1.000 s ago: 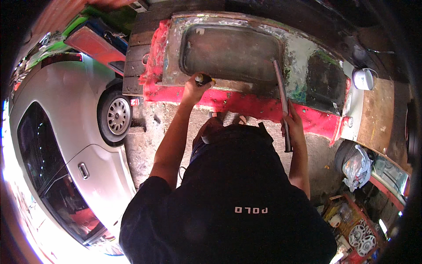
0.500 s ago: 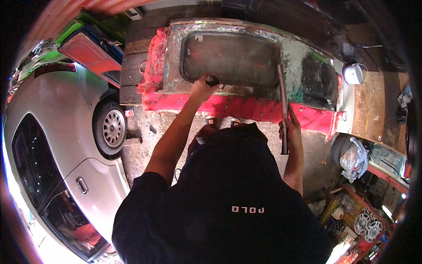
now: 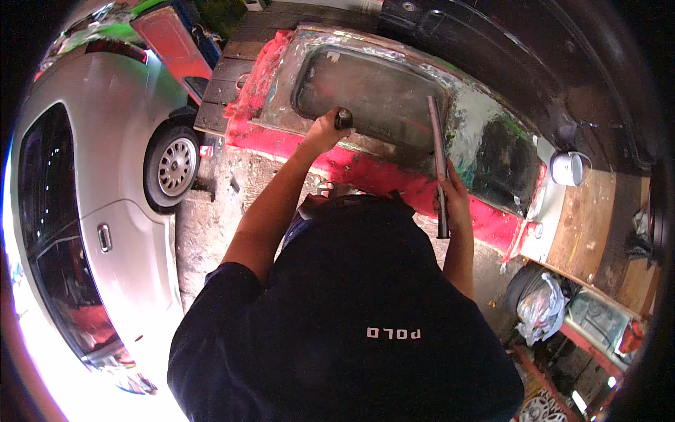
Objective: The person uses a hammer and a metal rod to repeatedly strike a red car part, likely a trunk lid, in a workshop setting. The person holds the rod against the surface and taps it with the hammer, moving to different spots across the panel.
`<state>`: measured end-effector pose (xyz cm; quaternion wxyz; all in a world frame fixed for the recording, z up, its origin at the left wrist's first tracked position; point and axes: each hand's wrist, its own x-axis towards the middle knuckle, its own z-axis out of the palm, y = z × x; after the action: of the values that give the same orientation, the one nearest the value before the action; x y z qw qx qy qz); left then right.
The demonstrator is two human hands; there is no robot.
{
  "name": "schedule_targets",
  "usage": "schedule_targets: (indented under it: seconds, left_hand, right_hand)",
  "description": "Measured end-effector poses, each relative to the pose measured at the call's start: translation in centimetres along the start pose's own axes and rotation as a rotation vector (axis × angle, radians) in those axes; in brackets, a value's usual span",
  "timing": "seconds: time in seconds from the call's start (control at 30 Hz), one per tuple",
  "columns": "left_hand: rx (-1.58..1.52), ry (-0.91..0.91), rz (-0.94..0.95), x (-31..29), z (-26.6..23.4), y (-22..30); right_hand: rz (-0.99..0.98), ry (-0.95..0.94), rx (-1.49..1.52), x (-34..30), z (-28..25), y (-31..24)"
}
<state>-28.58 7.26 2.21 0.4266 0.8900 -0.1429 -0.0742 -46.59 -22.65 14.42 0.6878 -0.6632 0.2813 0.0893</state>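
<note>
My left hand (image 3: 325,133) is closed around a dark object with a rounded end (image 3: 343,118), just above the lower edge of a worn metal vehicle panel (image 3: 457,119). What kind of object it is, I cannot make out. In my right hand (image 3: 455,196) is a long, narrow grey metal bar (image 3: 436,133), gripped near its lower end. Its far end reaches over the right side of the panel's recessed rounded rectangle (image 3: 373,91). Patches of bare metal, pale filler and dark paint cover the panel, which lies on a red cloth (image 3: 351,167).
A silver car (image 3: 119,169) stands at the left, its wheel (image 3: 174,167) near the bench. To the right are a white bucket (image 3: 567,169) on a wooden surface (image 3: 583,218), a plastic bag (image 3: 541,309) and a tyre (image 3: 520,285). A red panel (image 3: 171,41) leans at the far left.
The view has turned, so the panel and bench slant down to the right. Both hands keep their holds; the bar's far end now overlaps the recess's right side.
</note>
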Motion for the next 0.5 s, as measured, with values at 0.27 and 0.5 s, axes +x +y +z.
schedule_targets:
  seconds: [0.27, 0.5]
  left_hand:
    - [-0.141, 0.016, -0.074, -1.3, 0.3, 2.5]
    - [-0.152, -0.041, -0.060, -0.2, 1.3, 3.8]
  right_hand:
    - [0.013, -0.094, -0.039, 2.2, -2.8, 0.8]
    - [0.052, -0.128, -0.121, 2.9, -4.1, 0.5]
